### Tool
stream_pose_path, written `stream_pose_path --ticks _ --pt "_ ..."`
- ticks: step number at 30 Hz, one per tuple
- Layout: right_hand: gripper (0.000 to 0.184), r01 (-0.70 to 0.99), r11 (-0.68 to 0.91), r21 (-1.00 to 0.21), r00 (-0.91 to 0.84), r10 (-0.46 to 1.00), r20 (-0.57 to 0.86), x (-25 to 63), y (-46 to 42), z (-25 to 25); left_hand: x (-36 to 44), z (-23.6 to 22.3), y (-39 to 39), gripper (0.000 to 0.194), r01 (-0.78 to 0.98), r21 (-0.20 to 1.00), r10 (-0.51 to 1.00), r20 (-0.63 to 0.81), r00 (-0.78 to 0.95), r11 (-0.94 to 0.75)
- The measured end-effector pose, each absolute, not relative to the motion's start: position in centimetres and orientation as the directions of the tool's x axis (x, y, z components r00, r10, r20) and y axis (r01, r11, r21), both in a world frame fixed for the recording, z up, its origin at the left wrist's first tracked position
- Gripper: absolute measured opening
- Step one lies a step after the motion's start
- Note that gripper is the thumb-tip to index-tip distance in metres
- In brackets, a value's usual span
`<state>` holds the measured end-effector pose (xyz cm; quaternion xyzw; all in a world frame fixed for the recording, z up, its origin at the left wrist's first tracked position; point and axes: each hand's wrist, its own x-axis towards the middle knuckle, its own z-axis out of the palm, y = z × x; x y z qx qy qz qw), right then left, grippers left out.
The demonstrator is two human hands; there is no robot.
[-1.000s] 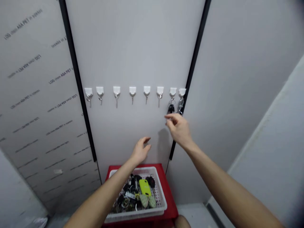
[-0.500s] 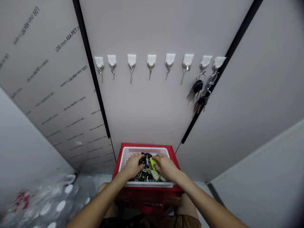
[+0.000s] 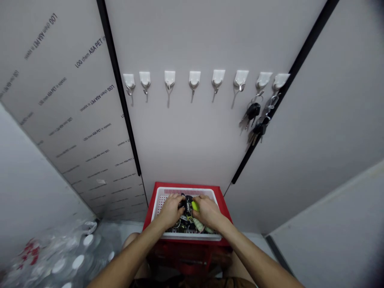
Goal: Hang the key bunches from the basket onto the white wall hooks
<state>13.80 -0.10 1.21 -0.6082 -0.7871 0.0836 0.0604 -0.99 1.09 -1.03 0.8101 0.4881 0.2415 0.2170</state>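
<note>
Both of my hands are inside a white plastic basket (image 3: 192, 237) full of keys and small keyring items. My left hand (image 3: 169, 211) is at the left of the pile, its fingers curled on a small dark object I cannot make out. My right hand (image 3: 208, 211) has its thumb and fingers closed around a bright yellow-green item (image 3: 195, 206), mostly covered by the hand. Between the hands lies a black strap with pale lettering (image 3: 188, 209). A pale green striped piece (image 3: 198, 225) lies below my right hand.
The basket stands on a red stool or table (image 3: 225, 208) against a grey panel. White hooks (image 3: 195, 77) line the panel; key bunches (image 3: 253, 111) hang from the two rightmost. Clear plastic bottles (image 3: 78, 262) stand on the floor at lower left.
The view has shifted slightly. My right hand has closed further over the yellow-green item, so less of it shows. My left hand stays in nearly the same place.
</note>
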Motion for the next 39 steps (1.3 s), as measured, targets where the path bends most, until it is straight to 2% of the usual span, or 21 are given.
stream_pose_path --ticks 2,4,7,11,14,18,22,26,32,39 --pt "0.031 0.939 0.267 -0.218 -0.267 0.963 0.031 13.6 -0.1 1.4 -0.9 -0.8 1.1 0.029 0.63 0.641 0.893 0.233 0.384 -0.438" --pt "0.028 0.906 0.307 -0.291 -0.302 0.951 0.062 13.3 -0.1 1.6 -0.8 -0.6 1.1 0.029 0.57 0.69 0.89 0.275 0.363 -0.446" --pt "0.023 0.815 0.335 -0.473 -0.328 0.939 0.101 12.8 0.2 1.9 -0.9 -0.1 1.0 0.03 0.503 0.755 0.904 0.297 0.309 -0.42" --pt "0.02 0.643 0.279 -0.713 -0.235 0.958 0.162 12.6 0.6 2.7 -0.9 0.5 0.8 0.035 0.4 0.851 0.935 0.264 0.237 -0.342" --pt "0.019 0.514 0.226 -0.827 -0.14 0.974 0.179 12.7 1.0 4.1 -0.7 0.5 0.5 0.039 0.28 0.904 0.906 0.208 0.368 -0.321" --pt "0.017 0.349 0.234 -0.908 -0.078 0.972 0.22 12.8 1.4 6.1 0.1 0.5 0.0 0.027 0.171 0.947 0.827 0.14 0.545 -0.273" --pt "0.017 0.155 0.24 -0.958 -0.03 0.971 0.238 13.1 1.6 7.2 0.8 1.4 -0.7 0.028 0.119 0.962 0.826 0.144 0.544 -0.246" --pt "0.016 0.046 0.222 -0.974 -0.017 0.975 0.222 13.1 1.4 8.2 1.5 2.6 -0.7 0.018 0.153 0.945 0.845 0.178 0.505 -0.29" --pt "0.019 -0.01 0.309 -0.951 0.083 0.948 0.307 14.1 1.8 10.7 3.0 5.0 0.6 0.015 0.189 0.915 0.867 0.25 0.432 -0.357" --pt "0.019 0.035 0.462 -0.886 0.191 0.867 0.46 16.3 2.9 14.8 5.2 9.6 1.5 0.013 -0.01 0.952 0.824 0.272 0.497 -0.307"
